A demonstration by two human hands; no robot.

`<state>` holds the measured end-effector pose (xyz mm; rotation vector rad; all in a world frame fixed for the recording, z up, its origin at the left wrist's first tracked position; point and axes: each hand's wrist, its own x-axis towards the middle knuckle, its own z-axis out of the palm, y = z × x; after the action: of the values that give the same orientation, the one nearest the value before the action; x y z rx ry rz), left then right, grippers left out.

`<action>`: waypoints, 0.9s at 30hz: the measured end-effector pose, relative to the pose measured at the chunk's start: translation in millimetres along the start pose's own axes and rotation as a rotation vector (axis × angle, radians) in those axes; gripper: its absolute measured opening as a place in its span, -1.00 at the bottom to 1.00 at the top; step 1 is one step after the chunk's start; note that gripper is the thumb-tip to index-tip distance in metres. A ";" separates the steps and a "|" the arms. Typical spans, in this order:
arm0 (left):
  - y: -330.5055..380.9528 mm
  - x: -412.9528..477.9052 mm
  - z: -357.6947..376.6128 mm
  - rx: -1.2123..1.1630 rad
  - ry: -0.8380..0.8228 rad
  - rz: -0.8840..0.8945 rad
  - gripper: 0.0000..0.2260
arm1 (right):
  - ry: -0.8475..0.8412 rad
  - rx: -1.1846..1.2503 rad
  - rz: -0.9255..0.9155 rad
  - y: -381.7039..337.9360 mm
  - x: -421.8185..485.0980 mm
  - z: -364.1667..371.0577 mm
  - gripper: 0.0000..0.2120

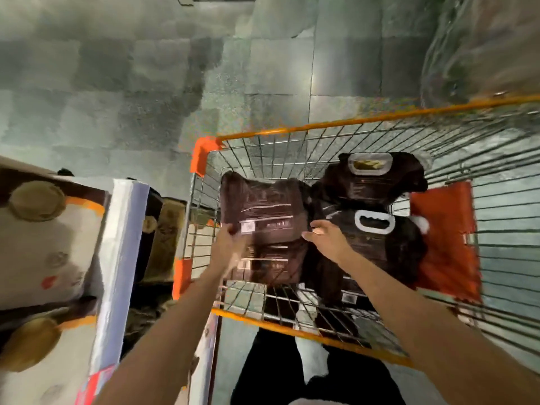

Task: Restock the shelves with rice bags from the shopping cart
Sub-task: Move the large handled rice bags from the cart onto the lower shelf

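Unreadably labelled rice bag (263, 209), 2 hands (230, 239) (323, 233) gripping.

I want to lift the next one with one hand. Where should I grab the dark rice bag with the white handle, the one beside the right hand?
Grip the white handle from above. That rice bag lies flat with the loop facing up and uncovered, while its sides look hemmed in by the held bag and the bag behind it.

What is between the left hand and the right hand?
A dark brown plastic rice bag with white print, held at its edges by the left hand and right hand, as the head view shows.
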<state>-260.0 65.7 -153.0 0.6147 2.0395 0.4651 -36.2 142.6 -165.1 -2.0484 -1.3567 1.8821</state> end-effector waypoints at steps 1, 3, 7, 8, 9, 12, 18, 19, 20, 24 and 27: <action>-6.8 18.3 -1.2 -0.027 -0.019 -0.016 -0.72 | 0.010 -0.018 0.020 -4.3 7.0 5.2 -0.62; -22.5 51.7 1.4 -0.090 -0.050 -0.073 -0.60 | 0.021 -0.042 0.059 -11.4 24.5 12.5 -0.42; -12.8 74.5 2.0 -0.159 -0.016 -0.209 -0.51 | 0.064 -0.226 0.132 -12.5 73.3 22.3 -0.33; -11.1 76.7 3.9 -0.197 0.005 -0.225 -0.45 | 0.073 -0.268 0.153 -15.7 79.1 22.3 -0.32; -13.5 81.9 6.1 -0.243 0.019 -0.242 -0.37 | 0.075 -0.302 0.172 -22.1 82.2 23.8 -0.30; -18.7 91.5 11.0 -0.323 0.028 -0.280 -0.37 | 0.057 -0.342 0.222 -37.8 93.1 29.0 -0.22; -21.9 97.3 10.8 -0.529 0.000 -0.410 -0.57 | 0.056 -0.107 0.235 -39.3 107.0 37.2 -0.13; -24.0 98.1 9.2 -0.545 -0.015 -0.415 -0.57 | 0.053 -0.055 0.241 -38.3 108.9 38.2 -0.21; -24.5 99.2 8.1 -0.562 -0.030 -0.423 -0.56 | 0.049 0.001 0.237 -36.9 110.1 39.3 -0.34; -18.9 101.7 8.8 -0.622 -0.026 -0.452 -0.55 | 0.048 0.159 0.184 -34.5 107.8 44.5 -0.63; -10.3 96.7 8.7 -0.612 0.004 -0.445 -0.67 | 0.082 0.200 0.120 -34.3 100.3 47.8 -0.53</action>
<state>-298.3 115.1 -228.1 -0.2045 1.8263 0.7684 -107.0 200.7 -236.8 -2.1209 -1.0044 1.8692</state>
